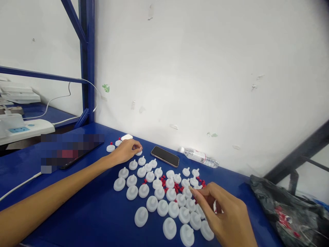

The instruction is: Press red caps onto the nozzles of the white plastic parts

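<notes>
From above, two bare hands are working over a blue desk (97,212) scattered with white stemmed caps (162,208) and small red pieces (176,187). The left arm is stretching diagonally from the lower left, and its left hand (125,151) is bending down at the wrist, fingers curling and thumb and fingertips closing at the top of one white cap (139,153) near the wall (195,75). The right hand (223,209) is reaching in from the lower right, hovering over the cluster's right side, thumb and index finger drawing nearly together and the others curling inward; whether it is gripping anything cannot be told. A dark-screened phone (165,156) and a clear plastic bottle (199,157) are lying between the hands and the wall.
</notes>
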Demonstrator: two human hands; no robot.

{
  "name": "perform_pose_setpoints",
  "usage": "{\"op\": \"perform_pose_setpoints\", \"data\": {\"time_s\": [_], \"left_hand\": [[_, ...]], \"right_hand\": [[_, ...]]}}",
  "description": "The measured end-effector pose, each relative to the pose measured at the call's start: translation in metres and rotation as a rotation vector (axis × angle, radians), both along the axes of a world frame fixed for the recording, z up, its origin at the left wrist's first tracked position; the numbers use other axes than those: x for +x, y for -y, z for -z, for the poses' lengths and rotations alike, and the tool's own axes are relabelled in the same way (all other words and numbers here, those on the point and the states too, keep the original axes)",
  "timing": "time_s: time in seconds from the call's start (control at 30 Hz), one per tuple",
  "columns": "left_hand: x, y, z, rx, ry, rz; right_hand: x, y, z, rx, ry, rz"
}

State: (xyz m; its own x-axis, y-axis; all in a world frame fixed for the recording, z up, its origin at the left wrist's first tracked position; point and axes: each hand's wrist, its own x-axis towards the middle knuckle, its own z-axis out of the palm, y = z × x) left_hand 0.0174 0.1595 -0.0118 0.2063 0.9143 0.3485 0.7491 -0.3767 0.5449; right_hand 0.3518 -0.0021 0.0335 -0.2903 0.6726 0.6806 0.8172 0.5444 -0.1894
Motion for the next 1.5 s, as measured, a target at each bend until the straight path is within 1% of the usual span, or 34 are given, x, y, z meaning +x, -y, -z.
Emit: {"op": "perform_pose_setpoints", "data": {"time_s": [0.1,0.17,0.23,0.3,0.37,0.47,0.57,0.7,0.83,0.93,1.1,1.2,1.3,1.5], "left_hand": [[0.004,0.004,0.0,-0.023,-0.056,0.014],[0.006,0.007,-0.006,0.0,-0.104,-0.011],[0.006,0.012,-0.014,0.06,-0.171,-0.09],[0.003,0.015,-0.022,0.131,-0.258,-0.214],[-0.003,0.017,-0.027,0.178,-0.348,-0.344],[-0.015,0.017,-0.025,0.165,-0.46,-0.49],[-0.025,0.014,-0.019,0.1,-0.536,-0.54],[-0.027,0.01,-0.016,0.054,-0.561,-0.481],[-0.015,0.012,-0.018,0.018,-0.534,-0.349],[-0.007,0.013,-0.013,-0.003,-0.512,-0.275],[-0.008,0.008,-0.003,0.012,-0.451,-0.256],[-0.01,0.007,-0.003,0.057,-0.39,-0.236],[-0.007,0.009,-0.008,0.141,-0.318,-0.212],[0.009,0.022,-0.021,0.41,-0.182,-0.094]], "right_hand": [[-0.001,0.001,-0.001,0.001,0.011,0.002],[0.001,0.002,0.0,0.014,0.009,-0.012],[0.004,0.001,0.001,0.013,-0.009,-0.028],[0.006,0.001,0.002,-0.003,-0.031,-0.034],[0.007,0.0,0.002,-0.033,-0.037,-0.028],[0.007,-0.001,0.002,-0.075,-0.031,-0.029],[0.007,-0.002,0.002,-0.104,-0.015,-0.03],[0.005,-0.002,0.003,-0.102,0.018,-0.02],[0.004,-0.002,0.006,-0.085,0.06,0.009],[0.004,-0.002,0.006,-0.073,0.046,0.009],[0.005,-0.005,0.002,-0.02,-0.002,-0.036],[0.005,-0.006,0.002,-0.012,-0.004,-0.029],[0.005,-0.006,0.001,-0.007,-0.023,-0.024],[0.002,-0.004,0.003,0.008,-0.091,-0.034]]}}
